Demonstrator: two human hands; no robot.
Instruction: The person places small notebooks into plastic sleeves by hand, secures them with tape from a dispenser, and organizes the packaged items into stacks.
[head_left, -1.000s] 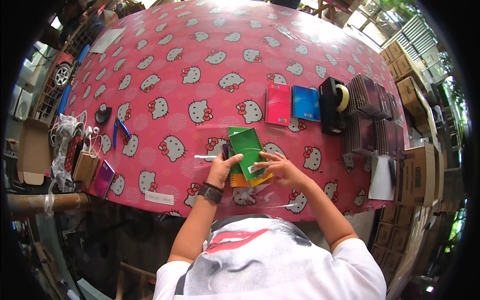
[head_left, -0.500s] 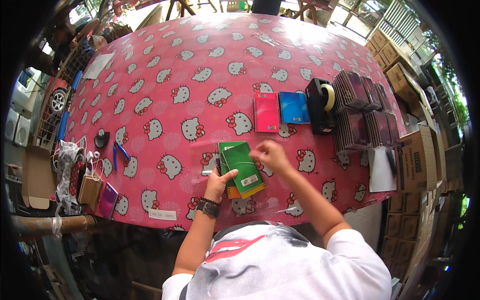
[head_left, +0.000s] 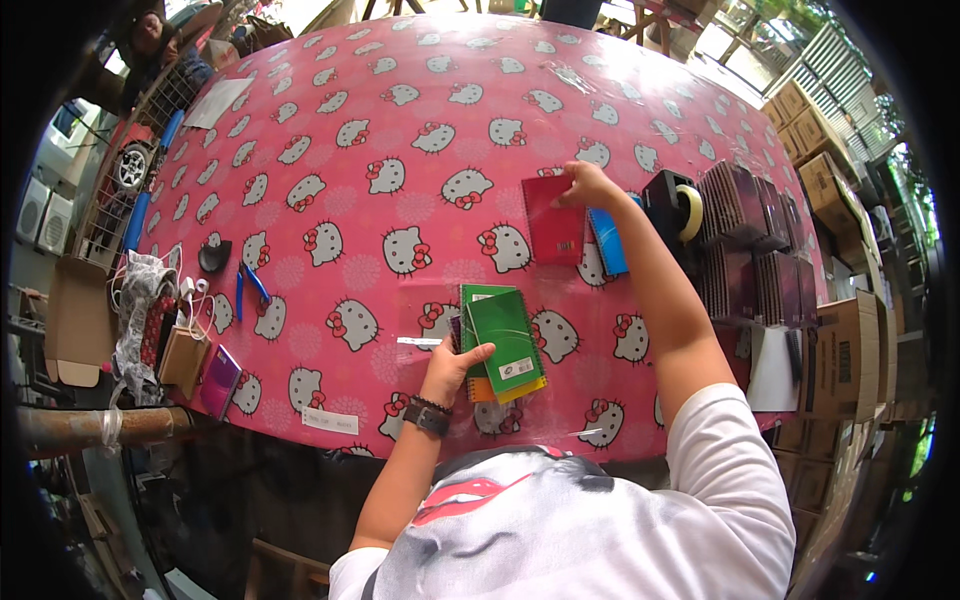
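Note:
My left hand (head_left: 452, 374), with a dark band on the wrist, holds a small fanned stack of spiral notebooks near the table's front edge. A green notebook (head_left: 507, 335) lies on top, its white label facing up; a yellow one (head_left: 534, 388) peeks out beneath, with orange and purple edges beside it. Reaching forward, my right hand (head_left: 592, 186) grips a red spiral notebook (head_left: 553, 225) by its top right corner. Partly under my right forearm is a blue notebook (head_left: 607, 243). Clear plastic (head_left: 555, 405) lies around and under the stack.
A black tape dispenser (head_left: 664, 200) and stacks of dark purple notebooks (head_left: 737, 205) stand at the right. Blue-handled pliers (head_left: 240, 290), a purple notebook (head_left: 220, 382) and cables (head_left: 218, 310) are at the left. Cardboard boxes (head_left: 845, 350) line the right side. Another person sits at the far left.
My right hand has moved from beside the green notebook, forward and right, and taken hold of the red notebook. My left hand stays on the stack. The view has shifted slightly.

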